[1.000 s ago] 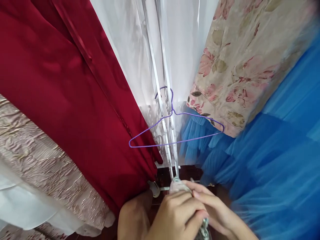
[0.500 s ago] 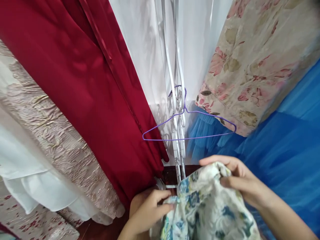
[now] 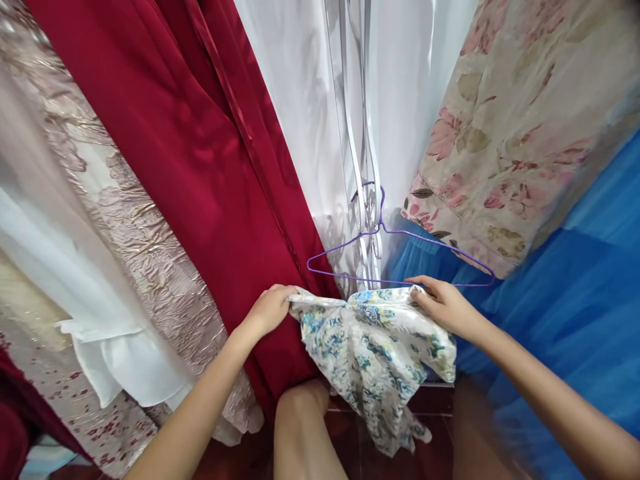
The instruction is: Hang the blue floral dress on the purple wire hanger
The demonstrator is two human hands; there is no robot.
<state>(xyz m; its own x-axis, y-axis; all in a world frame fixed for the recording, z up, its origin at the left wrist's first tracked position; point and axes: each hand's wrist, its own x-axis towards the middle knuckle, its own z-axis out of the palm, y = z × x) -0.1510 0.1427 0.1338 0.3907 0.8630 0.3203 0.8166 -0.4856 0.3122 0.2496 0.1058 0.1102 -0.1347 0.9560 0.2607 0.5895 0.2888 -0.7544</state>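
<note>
A white garment with a blue, green and yellow floral print (image 3: 370,353) hangs between my hands, its top edge stretched sideways and its lower part drooping in folds. My left hand (image 3: 273,308) is closed on the garment's left corner, in front of the red cloth. At the other end, my right hand (image 3: 443,303) pinches the top edge near its right corner. Just above the garment is a purple wire hanger (image 3: 400,280), hooked on a white metal stand (image 3: 371,147); nothing hangs on it. My right fingers are close to the hanger's lower bar; I cannot tell whether they touch.
Red satin cloth (image 3: 200,180) and a pale textured gown (image 3: 145,213) hang at left. White fabric (image 3: 290,80) is behind the stand. A pink-flowered beige garment (image 3: 505,133) and blue tulle (image 3: 575,300) hang at right. My bare knee (image 3: 303,407) is below, over the dark floor (image 3: 340,433).
Bunched up before, the floral garment is now spread out and raised toward the hanger. My hands have moved apart and up, the left one shifting to the garment's left corner.
</note>
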